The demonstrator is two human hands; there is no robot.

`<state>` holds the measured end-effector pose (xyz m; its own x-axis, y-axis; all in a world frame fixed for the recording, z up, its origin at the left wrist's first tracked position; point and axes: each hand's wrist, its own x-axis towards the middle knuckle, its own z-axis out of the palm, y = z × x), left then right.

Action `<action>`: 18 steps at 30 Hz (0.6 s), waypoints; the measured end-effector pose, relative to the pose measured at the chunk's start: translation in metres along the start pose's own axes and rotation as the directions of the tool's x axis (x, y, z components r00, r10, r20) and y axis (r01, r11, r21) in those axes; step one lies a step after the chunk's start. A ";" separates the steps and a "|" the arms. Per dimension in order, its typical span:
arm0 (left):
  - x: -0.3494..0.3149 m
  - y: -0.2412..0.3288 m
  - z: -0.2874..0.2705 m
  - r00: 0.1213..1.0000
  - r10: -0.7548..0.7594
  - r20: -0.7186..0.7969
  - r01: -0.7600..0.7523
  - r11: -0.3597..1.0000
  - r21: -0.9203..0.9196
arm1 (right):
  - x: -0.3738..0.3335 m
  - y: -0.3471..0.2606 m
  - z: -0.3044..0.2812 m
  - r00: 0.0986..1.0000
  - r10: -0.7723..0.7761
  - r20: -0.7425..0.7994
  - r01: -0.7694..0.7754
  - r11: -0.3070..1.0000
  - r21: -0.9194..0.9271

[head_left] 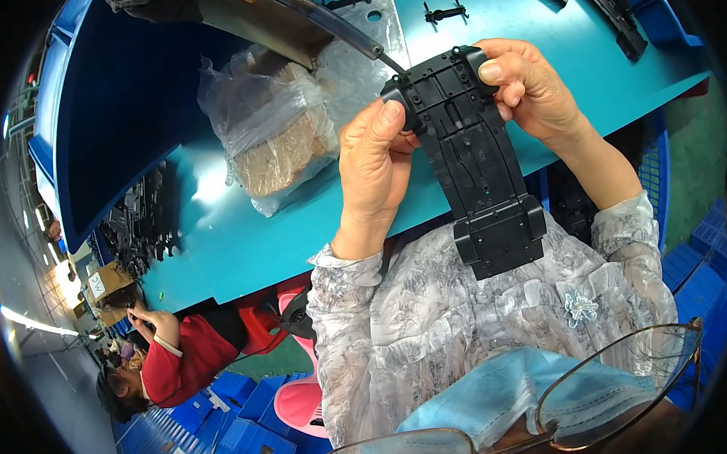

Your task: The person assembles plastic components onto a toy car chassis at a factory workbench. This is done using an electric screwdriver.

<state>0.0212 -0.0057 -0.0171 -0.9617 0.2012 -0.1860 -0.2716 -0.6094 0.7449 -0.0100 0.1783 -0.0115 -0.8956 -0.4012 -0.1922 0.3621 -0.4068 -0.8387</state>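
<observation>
Black frame (475, 161), pinched at its far end
Our left hand (373, 159) and right hand (536, 93) clamp opposite edges; a slack grip (our guess) could let it twist loose.

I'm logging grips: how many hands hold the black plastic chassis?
2: the left hand grips the black plastic chassis at its upper-left corner, the right hand at its upper-right. None looks hidden.

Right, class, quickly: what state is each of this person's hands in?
Left hand: closed, holding the black plastic part near its upper left.
Right hand: closed, gripping its upper right.
</observation>
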 end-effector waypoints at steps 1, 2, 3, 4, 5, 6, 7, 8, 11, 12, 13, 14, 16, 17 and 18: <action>0.000 0.001 0.000 1.000 0.000 0.000 0.000 1.000 0.000 | 0.000 -0.001 0.000 1.000 -0.004 0.022 0.004 1.000 -0.009; 0.000 0.001 0.001 1.000 -0.003 0.001 0.003 1.000 0.001 | -0.001 -0.001 0.001 1.000 -0.004 0.022 0.004 1.000 -0.010; 0.000 0.002 0.001 1.000 -0.005 0.002 0.005 1.000 0.002 | -0.001 -0.002 0.002 1.000 -0.008 0.011 0.008 1.000 -0.008; 0.000 0.002 0.001 1.000 -0.005 0.002 0.005 1.000 0.002 | -0.001 -0.002 0.002 1.000 -0.012 0.000 0.012 1.000 -0.007; 0.000 0.003 0.000 1.000 -0.006 0.007 0.006 1.000 -0.017 | -0.001 -0.003 0.002 1.000 -0.012 0.000 0.012 1.000 -0.007; 0.000 0.003 0.000 1.000 -0.007 0.013 0.007 0.999 -0.036 | -0.001 -0.003 0.002 1.000 -0.020 0.007 0.020 1.000 -0.015; 0.000 0.003 0.001 1.000 -0.007 0.012 0.007 0.999 -0.037 | -0.001 -0.004 0.002 1.000 -0.026 0.014 0.026 0.999 -0.024; 0.000 0.004 0.002 1.000 0.000 0.018 0.000 0.999 -0.033 | -0.001 -0.004 0.003 1.000 -0.025 0.014 0.025 0.999 -0.024; 0.000 0.004 0.002 1.000 0.006 0.026 -0.005 1.000 -0.023 | -0.002 -0.005 0.006 1.000 -0.026 -0.009 0.026 0.999 -0.032; 0.000 0.003 0.002 1.000 0.005 0.029 -0.004 1.000 -0.017 | -0.002 -0.004 0.005 1.000 -0.027 -0.008 0.027 0.999 -0.021; 0.001 0.003 -0.001 1.000 0.006 0.028 -0.005 1.000 -0.018 | -0.002 -0.004 0.005 1.000 -0.029 -0.005 0.029 1.000 -0.011; 0.001 0.001 -0.005 0.997 0.017 0.071 -0.013 0.998 -0.057 | -0.002 -0.005 0.005 1.000 -0.028 -0.004 0.028 1.000 -0.011; 0.001 0.000 -0.007 0.993 0.029 0.113 -0.018 0.995 -0.097 | -0.003 -0.006 0.006 0.999 -0.018 -0.027 0.017 1.000 -0.019; 0.001 0.001 -0.006 0.993 0.027 0.111 -0.017 0.996 -0.092 | -0.003 -0.006 0.006 0.999 -0.017 -0.028 0.017 1.000 -0.019; 0.001 0.001 -0.005 0.994 0.026 0.108 -0.016 0.996 -0.087 | -0.002 -0.006 0.004 1.000 -0.018 -0.017 0.018 1.000 -0.007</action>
<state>0.0199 -0.0101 -0.0196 -0.9587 0.2676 -0.0963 -0.2582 -0.6772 0.6890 -0.0090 0.1779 -0.0042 -0.9062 -0.3798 -0.1858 0.3444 -0.4081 -0.8455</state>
